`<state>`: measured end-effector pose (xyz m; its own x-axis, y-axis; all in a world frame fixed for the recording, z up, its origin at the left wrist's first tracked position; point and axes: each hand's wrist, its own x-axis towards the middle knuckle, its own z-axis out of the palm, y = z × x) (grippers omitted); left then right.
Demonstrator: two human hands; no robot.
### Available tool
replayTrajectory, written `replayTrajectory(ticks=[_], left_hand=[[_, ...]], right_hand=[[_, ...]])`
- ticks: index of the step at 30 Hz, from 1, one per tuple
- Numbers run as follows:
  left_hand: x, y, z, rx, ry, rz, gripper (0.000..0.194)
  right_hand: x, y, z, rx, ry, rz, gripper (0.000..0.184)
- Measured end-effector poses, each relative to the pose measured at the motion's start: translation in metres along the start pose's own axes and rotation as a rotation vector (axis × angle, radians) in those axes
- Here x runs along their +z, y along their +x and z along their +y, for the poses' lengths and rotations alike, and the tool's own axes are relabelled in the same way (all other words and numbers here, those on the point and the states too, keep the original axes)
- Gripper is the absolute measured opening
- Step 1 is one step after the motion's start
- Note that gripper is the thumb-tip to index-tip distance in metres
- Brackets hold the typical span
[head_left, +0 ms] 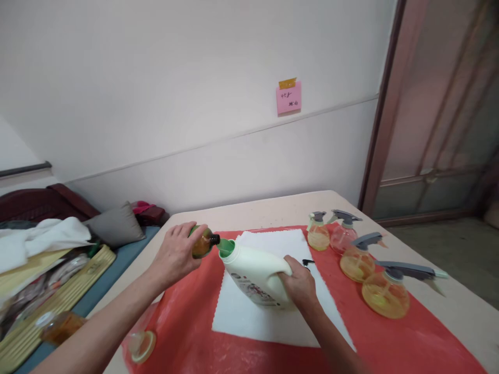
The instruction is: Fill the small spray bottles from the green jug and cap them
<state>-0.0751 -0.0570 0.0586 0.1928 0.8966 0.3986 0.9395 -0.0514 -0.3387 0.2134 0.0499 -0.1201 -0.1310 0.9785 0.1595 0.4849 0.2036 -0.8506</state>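
Observation:
My left hand [177, 252] is wrapped round a small amber-and-green bottle [202, 243], tipped nearly on its side with its black neck pointing right. That neck is at the green spout [225, 248] in the mouth of a large white jug [253, 275]; whether liquid is flowing I cannot tell. My right hand [299, 283] grips the jug's handle, and the jug leans left over a white cloth [268, 332]. Just beyond the right hand lies a small black piece [307, 262], partly hidden.
Several spray bottles with grey triggers, one pink [343, 239] and others yellow [385, 296], stand along the right of the red sheet [195, 311]. A clear container [142, 345] sits front left, near an amber bottle [62, 327]. A white wall closes the back.

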Motion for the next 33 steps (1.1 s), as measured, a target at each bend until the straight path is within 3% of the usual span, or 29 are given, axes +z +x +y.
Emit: replayTrajectory(ticks=[17,33], left_hand=[[-0.025,0.018,-0.001,0.201,0.209,-0.051,0.063],[-0.042,0.036,0.008,0.356,0.472,-0.136,0.053]], right_hand=[[0.001,-0.002,-0.001,-0.062,-0.116,-0.003,0.008],[0.003,-0.001,-0.001,-0.095,-0.153,0.017,0.009]])
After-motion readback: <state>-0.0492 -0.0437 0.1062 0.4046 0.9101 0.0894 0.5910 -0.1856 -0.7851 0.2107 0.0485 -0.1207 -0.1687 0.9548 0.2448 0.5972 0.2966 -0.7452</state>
